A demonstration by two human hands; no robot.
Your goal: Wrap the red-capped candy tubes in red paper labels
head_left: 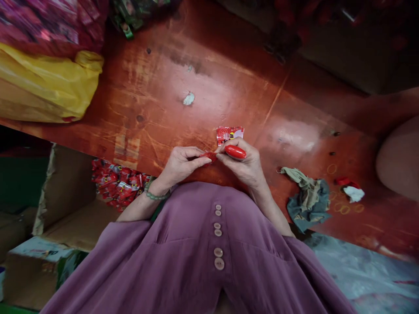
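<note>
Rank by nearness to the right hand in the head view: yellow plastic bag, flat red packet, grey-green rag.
1. Flat red packet, just beyond the right hand
2. Grey-green rag, to its right
3. Yellow plastic bag, far to its left

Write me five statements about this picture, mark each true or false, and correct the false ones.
1. The right hand holds a glossy red object. True.
2. The left hand holds nothing. False: its fingers pinch a small red item.
3. A printed packet lies on the table, just beyond the right hand. True.
4. The green bracelet is on the right wrist. False: it is on the left wrist.
5. The grey-green cloth lies to the left of both hands. False: it lies to their right.
</note>
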